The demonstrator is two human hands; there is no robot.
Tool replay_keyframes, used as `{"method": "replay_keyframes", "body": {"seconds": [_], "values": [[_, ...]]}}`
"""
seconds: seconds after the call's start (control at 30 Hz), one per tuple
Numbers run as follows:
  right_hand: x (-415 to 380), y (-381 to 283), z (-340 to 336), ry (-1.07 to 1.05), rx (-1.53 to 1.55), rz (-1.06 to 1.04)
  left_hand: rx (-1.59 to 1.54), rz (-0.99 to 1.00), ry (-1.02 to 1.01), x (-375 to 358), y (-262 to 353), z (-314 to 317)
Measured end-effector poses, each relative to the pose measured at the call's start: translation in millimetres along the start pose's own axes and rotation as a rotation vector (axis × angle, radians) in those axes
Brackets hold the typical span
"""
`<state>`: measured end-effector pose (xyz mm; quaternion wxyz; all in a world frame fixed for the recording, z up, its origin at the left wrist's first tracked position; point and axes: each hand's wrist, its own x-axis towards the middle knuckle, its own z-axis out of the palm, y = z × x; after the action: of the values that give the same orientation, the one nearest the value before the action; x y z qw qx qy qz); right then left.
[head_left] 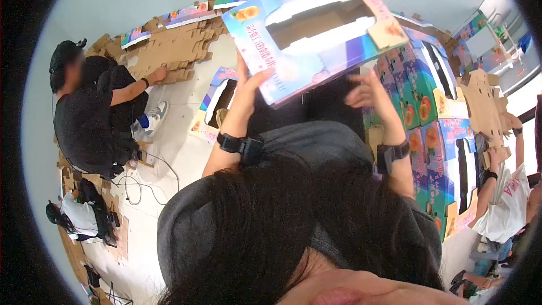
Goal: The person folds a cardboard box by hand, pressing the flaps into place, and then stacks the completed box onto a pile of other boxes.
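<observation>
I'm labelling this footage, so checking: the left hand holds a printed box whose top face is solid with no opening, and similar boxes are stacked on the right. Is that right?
Not quite: the head view shows a large cut-out window in the top face. The left hand does hold the printed box, and similar boxes are stacked on the right.
</observation>
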<state>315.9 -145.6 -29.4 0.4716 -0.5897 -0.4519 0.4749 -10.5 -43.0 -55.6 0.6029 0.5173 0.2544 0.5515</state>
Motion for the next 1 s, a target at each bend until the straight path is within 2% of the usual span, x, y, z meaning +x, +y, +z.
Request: {"method": "replay_keyframes", "body": {"seconds": [0.07,0.1,0.17,0.2,0.3,0.43,0.5,0.67,0.77,0.83,0.93,1.0], "values": [[-8,-11,-11,0.178,-0.558,-0.103,-0.066,-0.054,-0.005,-1,9,-14],[-18,-23,-2,0.406,-0.688,-0.334,-0.111,-0.093,-0.003,-3,15,-18],[-22,-45,-1,0.589,-0.951,-0.901,-0.069,-0.143,0.009,-5,16,-35],[-19,-57,2,0.665,-0.976,-1.135,-0.047,-0.164,0.014,-6,15,-44],[-28,-80,9,0.552,-1.031,-1.151,-0.067,-0.198,-0.026,-12,17,-59],[-34,-75,25,0.041,-1.111,-0.950,-0.044,-0.347,0.102,-27,34,-56],[-46,-64,35,-0.053,-1.236,-0.799,-0.049,-0.355,0.099,-25,30,-65],[-80,-59,45,0.017,-1.340,-0.650,-0.082,-0.362,0.113,-24,23,-69],[-82,-49,42,-0.018,-1.316,-0.532,-0.107,-0.350,0.103,-24,25,-66],[-82,-48,33,-0.038,-1.211,-0.633,-0.105,-0.303,0.067,-16,19,-67],[-79,-48,10,0.006,-1.148,-0.705,-0.112,0.017,-0.029,-3,9,-76],[-76,-53,-10,0.096,-1.152,-0.732,-0.199,0.057,0.079,0,11,-86]]}}
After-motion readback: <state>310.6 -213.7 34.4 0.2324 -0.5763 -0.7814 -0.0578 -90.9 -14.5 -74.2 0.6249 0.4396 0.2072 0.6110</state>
